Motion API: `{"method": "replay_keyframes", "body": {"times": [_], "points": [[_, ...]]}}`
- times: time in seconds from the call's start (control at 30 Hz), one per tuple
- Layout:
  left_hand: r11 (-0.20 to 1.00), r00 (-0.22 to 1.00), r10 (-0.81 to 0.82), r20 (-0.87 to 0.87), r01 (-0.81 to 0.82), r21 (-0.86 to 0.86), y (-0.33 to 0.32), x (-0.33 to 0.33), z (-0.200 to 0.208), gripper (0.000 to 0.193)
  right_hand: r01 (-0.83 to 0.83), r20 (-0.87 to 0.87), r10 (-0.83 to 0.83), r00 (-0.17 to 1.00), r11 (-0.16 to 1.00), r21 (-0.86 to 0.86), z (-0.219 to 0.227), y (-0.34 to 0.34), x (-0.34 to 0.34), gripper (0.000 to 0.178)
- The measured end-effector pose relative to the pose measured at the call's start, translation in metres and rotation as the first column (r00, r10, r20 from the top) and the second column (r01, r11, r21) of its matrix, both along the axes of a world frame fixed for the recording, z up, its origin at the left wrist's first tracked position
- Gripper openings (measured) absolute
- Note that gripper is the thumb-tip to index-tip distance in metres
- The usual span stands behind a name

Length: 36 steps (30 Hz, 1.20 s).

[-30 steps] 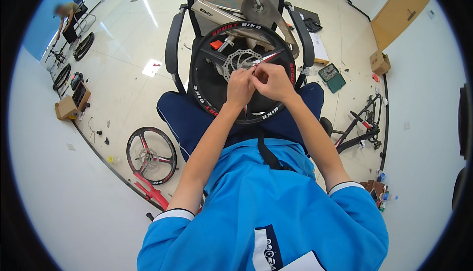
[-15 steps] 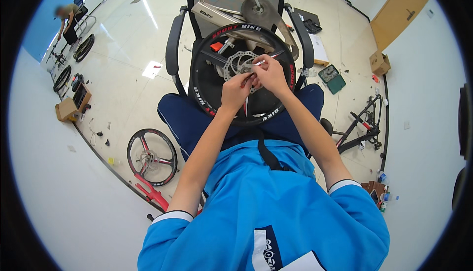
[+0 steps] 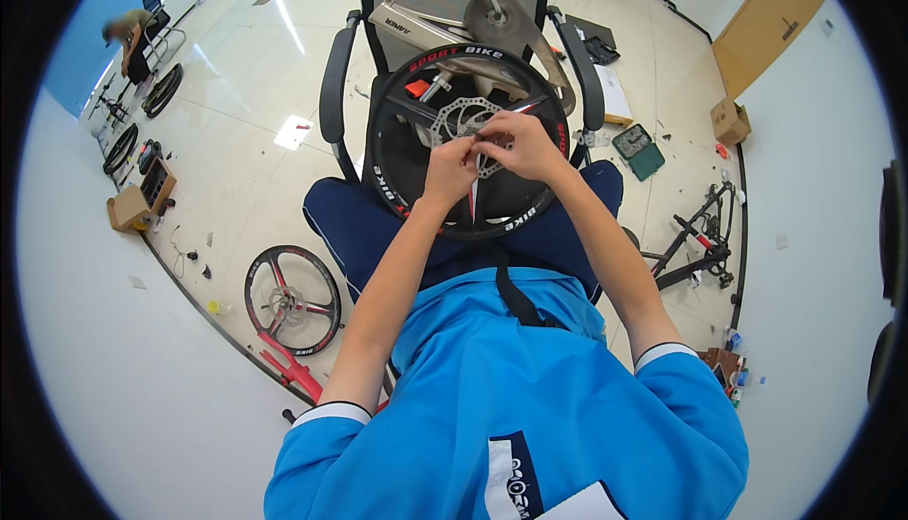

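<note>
A black bicycle wheel (image 3: 386, 172) with red and white lettering leans across my lap and the chair seat. Its silver brake disc (image 3: 443, 126) surrounds the hub, which my hands partly cover. Just below the hub, my left hand (image 3: 450, 174) is closed, thumb and fingers pinched together. My right hand (image 3: 522, 145) meets it from the right with bent fingertips, also pinching. Whatever small piece lies between the fingertips is hidden.
Behind the wheel, a black office chair (image 3: 332, 94) holds a pale bike frame part (image 3: 405, 24) and an orange piece (image 3: 416, 88). Another wheel (image 3: 253, 307) and a red fork (image 3: 298, 374) lie left. A black bike frame (image 3: 683, 250) and green tool case (image 3: 646, 162) lie right. A person (image 3: 132, 33) sits far left.
My right hand has rolled over and shifted slightly, its fingertips now lower and against my left fingers. The small piece seen between them is now covered. The distant person's arms have drawn in.
</note>
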<state>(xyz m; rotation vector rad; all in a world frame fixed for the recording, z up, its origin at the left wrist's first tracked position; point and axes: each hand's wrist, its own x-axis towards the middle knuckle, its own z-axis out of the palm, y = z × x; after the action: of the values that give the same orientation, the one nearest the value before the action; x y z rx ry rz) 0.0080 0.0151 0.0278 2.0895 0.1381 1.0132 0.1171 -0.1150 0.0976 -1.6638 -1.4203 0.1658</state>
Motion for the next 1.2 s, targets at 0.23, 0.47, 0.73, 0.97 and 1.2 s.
{"method": "replay_keyframes", "body": {"times": [0.23, 0.47, 0.73, 0.97, 1.2], "points": [[0.988, 1.000, 0.000, -0.014, -0.002, -0.154, -0.004, -0.005, 0.000, 0.012, 0.105, -0.296, -0.119, 0.948, 0.992, -0.066, -0.003, 0.005, -0.006, 0.018], [0.950, 0.980, 0.175, 0.092, -0.143, -0.279, -0.013, 0.012, -0.033, 0.011, 0.185, -0.480, -0.072, 0.874, 0.964, 0.191, -0.041, 0.017, -0.018, 0.016], [0.986, 0.984, 0.133, 0.121, -0.119, -0.115, -0.009, 0.009, -0.034, 0.009, 0.223, -0.401, -0.151, 0.903, 0.965, 0.138, -0.050, 0.016, -0.020, 0.011], [0.996, 0.992, 0.081, 0.102, -0.075, -0.057, -0.004, 0.012, -0.034, 0.011, 0.318, -0.541, -0.132, 0.831, 0.910, 0.266, -0.051, 0.025, -0.032, 0.012], [0.966, 0.974, 0.202, 0.100, -0.182, -0.183, -0.021, 0.005, -0.025, 0.008, 0.363, -0.469, -0.208, 0.858, 0.892, 0.270, -0.060, 0.020, -0.032, 0.009]]}}
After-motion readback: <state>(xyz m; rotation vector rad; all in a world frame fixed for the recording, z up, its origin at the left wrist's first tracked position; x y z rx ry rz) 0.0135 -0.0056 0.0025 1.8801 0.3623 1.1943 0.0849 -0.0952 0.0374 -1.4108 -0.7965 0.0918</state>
